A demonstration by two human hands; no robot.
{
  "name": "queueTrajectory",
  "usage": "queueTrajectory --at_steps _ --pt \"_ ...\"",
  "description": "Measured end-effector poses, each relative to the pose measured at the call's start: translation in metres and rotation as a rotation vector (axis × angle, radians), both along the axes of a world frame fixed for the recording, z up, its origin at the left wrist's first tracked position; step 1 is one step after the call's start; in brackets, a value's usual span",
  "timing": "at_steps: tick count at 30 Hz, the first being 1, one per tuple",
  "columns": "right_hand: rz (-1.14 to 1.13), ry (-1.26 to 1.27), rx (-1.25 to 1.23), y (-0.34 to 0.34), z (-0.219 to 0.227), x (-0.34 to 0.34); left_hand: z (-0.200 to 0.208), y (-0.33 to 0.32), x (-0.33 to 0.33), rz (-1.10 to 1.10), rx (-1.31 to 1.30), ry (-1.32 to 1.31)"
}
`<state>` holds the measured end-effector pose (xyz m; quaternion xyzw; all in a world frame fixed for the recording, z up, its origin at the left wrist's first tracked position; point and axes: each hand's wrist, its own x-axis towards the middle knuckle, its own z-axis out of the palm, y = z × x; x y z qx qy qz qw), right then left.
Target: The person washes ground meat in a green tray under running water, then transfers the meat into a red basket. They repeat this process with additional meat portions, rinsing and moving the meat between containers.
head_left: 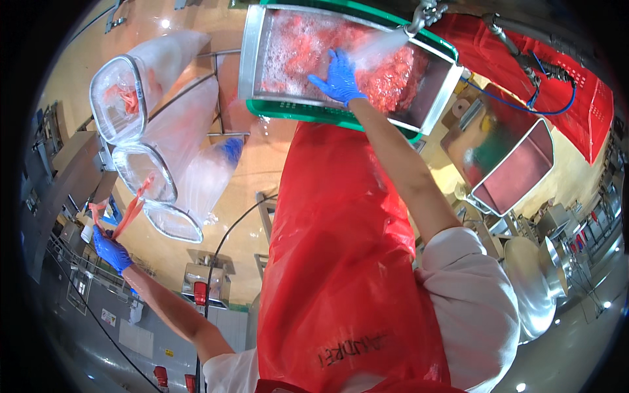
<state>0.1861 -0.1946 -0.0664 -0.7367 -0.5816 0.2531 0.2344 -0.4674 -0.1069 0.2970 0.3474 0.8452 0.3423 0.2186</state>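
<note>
My left hand [112, 252], in a blue glove, is stretched far out to the left. Its fingers are closed on a limp pinkish-red strip [133, 213], which dangles near the hooped bags; whether it is meat or something else I cannot make out. My right hand [341, 77], also gloved in blue, lies with fingers spread over a metal tub [248, 62]. Frothy water and several soft red pieces [390, 82] fill most of this tub. Beside that hand, a water jet [377, 49] pours in from a metal tap [424, 14]. Any contact between my right fingers and the red pieces is unclear.
Three clear plastic bags hang from oval hoops at the left: a far bag [167, 59] with reddish pieces, a middle bag [180, 131] and a near bag [203, 180]. A green crate [308, 114] surrounds the tub. A pink-toned bin [517, 173] stands right.
</note>
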Motion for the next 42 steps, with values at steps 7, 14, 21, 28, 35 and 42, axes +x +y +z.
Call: queueTrajectory --at_steps 7,14,21,28,35,42 --pt "0.076 -0.363 -0.337 -0.054 -0.003 0.134 -0.05 -0.004 -0.023 -0.29 -0.525 0.628" --pt "-0.143 -0.062 -0.468 -0.041 -0.064 0.066 -0.18 -0.007 0.404 -1.271 -0.114 0.147" --pt "-0.285 0.117 -0.859 -0.084 -0.046 0.096 -0.327 -0.03 0.576 -2.361 0.021 0.255" --pt "-0.594 1.264 -0.584 -0.011 0.005 0.038 -0.424 0.021 0.525 -1.879 -0.684 0.133" --pt "0.635 -0.013 -0.09 0.037 -0.03 0.083 -0.367 -0.003 0.533 -2.019 -0.26 0.597" --pt "0.644 -0.182 -0.462 -0.003 -0.003 0.087 -0.407 0.016 0.486 -1.748 -0.809 0.511"
